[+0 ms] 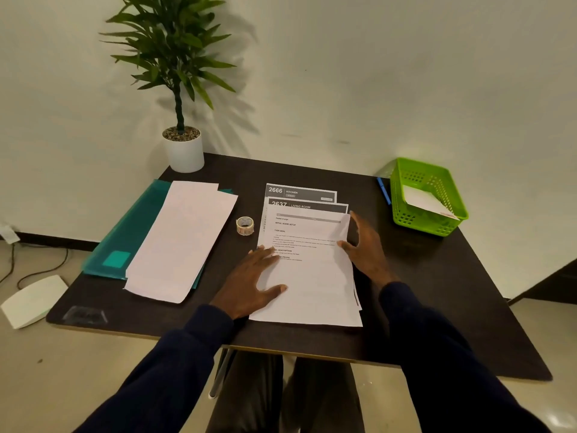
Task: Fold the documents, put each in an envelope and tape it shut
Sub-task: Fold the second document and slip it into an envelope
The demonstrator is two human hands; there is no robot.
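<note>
A stack of printed documents (315,276) lies in the middle of the dark table (437,276), its sheets fanned toward the far side. My left hand (249,282) rests flat on the top sheet's left edge, fingers spread. At the sheet's right edge is my right hand (368,248), with the thumb on the paper and the fingers alongside; whether it pinches the sheet is unclear. Long white envelopes (181,239) lie in a pile on a teal folder (131,232) to the left. A small roll of tape (245,225) stands between envelopes and documents.
A green plastic basket (402,210) holding a white envelope sits at the far right, with a blue pen (383,190) beside it. A potted plant (184,151) stands at the far left corner against the wall. A white device and cables lie on the floor at left.
</note>
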